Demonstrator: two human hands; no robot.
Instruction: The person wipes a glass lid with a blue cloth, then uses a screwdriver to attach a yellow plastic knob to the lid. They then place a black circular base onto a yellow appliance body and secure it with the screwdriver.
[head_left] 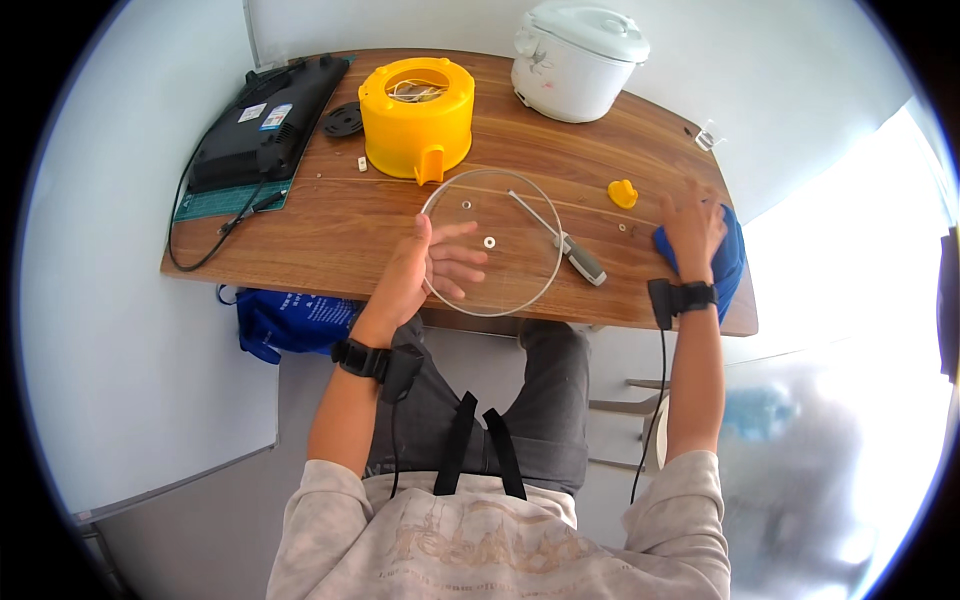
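Observation:
My left hand (440,262) is over the near middle of the table, palm turned inward, fingers stretched apart and thumb up. It overlaps the left side of a thin, pale ring (560,240); whether it touches the ring cannot be told. Inside the ring's outline are a white washer (489,242) and a small nut-like part (467,205). A screwdriver (583,262) with a grey handle crosses the ring's right side. On the right, my right hand (694,228) lies over a blue cloth item (733,255), its fingers extended. A yellow knob (622,193) sits left of that hand.
A yellow round housing (417,140) with wires inside stands at the back, beside a black disc (343,120). Left of it, a flat black appliance (262,130) rests on a green mat (225,202). A white rice cooker (575,70) and a clear cup (708,135) are farther right.

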